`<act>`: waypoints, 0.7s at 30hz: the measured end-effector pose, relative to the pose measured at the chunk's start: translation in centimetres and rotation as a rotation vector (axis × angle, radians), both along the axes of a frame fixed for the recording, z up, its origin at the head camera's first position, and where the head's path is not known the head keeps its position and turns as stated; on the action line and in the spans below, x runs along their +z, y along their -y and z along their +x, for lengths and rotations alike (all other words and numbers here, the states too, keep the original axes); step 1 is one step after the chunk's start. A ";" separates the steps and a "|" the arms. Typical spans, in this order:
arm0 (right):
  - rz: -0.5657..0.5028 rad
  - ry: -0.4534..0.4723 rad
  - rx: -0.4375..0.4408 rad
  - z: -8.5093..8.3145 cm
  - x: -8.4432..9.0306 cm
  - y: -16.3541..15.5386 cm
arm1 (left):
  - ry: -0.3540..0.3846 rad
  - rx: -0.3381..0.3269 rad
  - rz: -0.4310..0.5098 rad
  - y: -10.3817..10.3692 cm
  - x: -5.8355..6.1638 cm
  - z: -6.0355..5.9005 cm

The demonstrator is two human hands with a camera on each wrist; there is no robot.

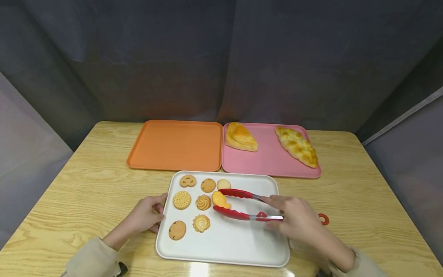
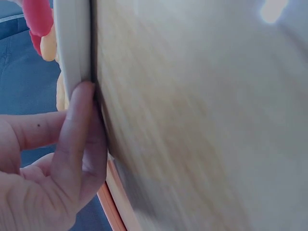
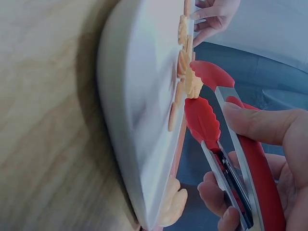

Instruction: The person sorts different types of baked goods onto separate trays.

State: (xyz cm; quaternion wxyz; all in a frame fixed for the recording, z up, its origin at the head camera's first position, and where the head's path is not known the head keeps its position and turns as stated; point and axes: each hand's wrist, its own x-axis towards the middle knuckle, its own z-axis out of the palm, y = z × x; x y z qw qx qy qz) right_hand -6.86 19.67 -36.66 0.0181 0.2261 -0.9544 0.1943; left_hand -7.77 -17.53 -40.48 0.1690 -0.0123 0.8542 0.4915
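My left hand (image 1: pixel 147 213) pinches the left rim of a white tray (image 1: pixel 238 246); in the left wrist view its fingertips meet the tray's edge. With my right hand (image 1: pixel 297 219) I hold red-tipped metal tongs (image 1: pixel 238 215) by their arms, thumb on one side and fingers on the other. Between the tong tips is a small yellow-orange piece (image 1: pixel 219 199), its exact kind unclear. Near it on the tray lie a pale round cookie (image 1: pixel 223 184), a swirl cookie (image 1: pixel 203 202), a chocolate chip cookie (image 1: pixel 208 185) and several more cookies in the left half.
Behind the white tray, an orange tray (image 1: pixel 180 146) lies at left and a pink tray (image 1: pixel 266 154) at right. The pink one bears a folded pastry (image 1: pixel 241 137) and a braided bread (image 1: pixel 297 147). A dark curtain (image 1: pixel 221 61) stands behind the wooden table (image 1: pixel 356 184).
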 end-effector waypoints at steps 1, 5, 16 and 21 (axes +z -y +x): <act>-0.001 -0.004 0.000 -0.1 0.1 0.0 | 0.001 0.001 0.001 0.0 0.0 0.0; -0.001 -0.010 -0.005 -0.4 0.7 0.2 | 0.008 0.006 0.006 -0.1 0.0 0.0; -0.014 -0.041 -0.004 -1.8 1.4 0.4 | 0.010 0.011 0.006 -0.1 0.1 0.0; -0.029 -0.049 -0.020 -2.7 1.7 0.6 | 0.009 0.009 0.013 -0.1 0.1 0.0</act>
